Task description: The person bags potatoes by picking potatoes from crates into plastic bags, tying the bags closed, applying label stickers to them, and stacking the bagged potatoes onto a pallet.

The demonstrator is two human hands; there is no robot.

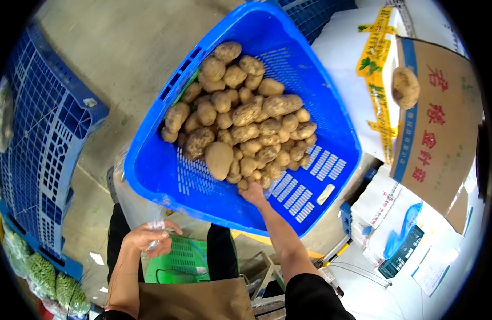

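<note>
A large blue plastic basket (203,200) holds a heap of brown, soil-marked potatoes (246,112) of mixed sizes. My right hand (253,193) reaches over the near rim and touches small potatoes at the heap's lower edge. Its fingertips are partly hidden among them, so whether they grip one cannot be made out. One big smooth potato (219,160) lies just left of that hand. Outside the basket, at lower left, my left hand (150,236) is closed on a crumpled clear plastic bag (156,228).
A single potato (406,88) lies on a cardboard box (438,128) at the right, beside a taped white foam box (344,64). Blue plastic pallets (48,138) stand at the left. Below are a green crate (182,258) and bagged green vegetables (43,274).
</note>
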